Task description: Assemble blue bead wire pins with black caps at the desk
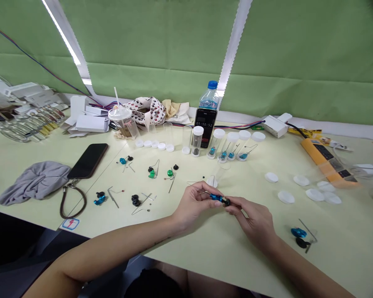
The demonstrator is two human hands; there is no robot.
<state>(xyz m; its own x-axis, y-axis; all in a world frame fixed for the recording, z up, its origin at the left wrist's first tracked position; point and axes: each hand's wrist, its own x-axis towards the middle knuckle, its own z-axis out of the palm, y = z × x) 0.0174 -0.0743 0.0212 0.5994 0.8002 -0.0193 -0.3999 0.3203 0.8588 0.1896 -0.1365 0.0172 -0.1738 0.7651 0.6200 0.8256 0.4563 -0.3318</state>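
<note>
Between the fingertips of my left hand (195, 203) is a small blue metal part (216, 197), held above the table near its middle. My right hand (251, 217) pinches a black round piece (226, 202) at the right end of that blue part, and the two pieces touch. Just beyond my hands stands a clear tube (221, 174) with a white cap (211, 181) at its base. Small blue, green and black parts with thin metal keys lie in groups to the left, among them a green part (170, 173). Another blue part (299, 232) lies at the right.
Capped tubes (218, 134) stand before a bottle (209, 99) and an upright phone (205, 124). White lids (286, 197) and an orange power strip (329, 163) lie right. At left are a dark phone (88, 160), a grey cloth (34, 182) and a drink cup (122, 120).
</note>
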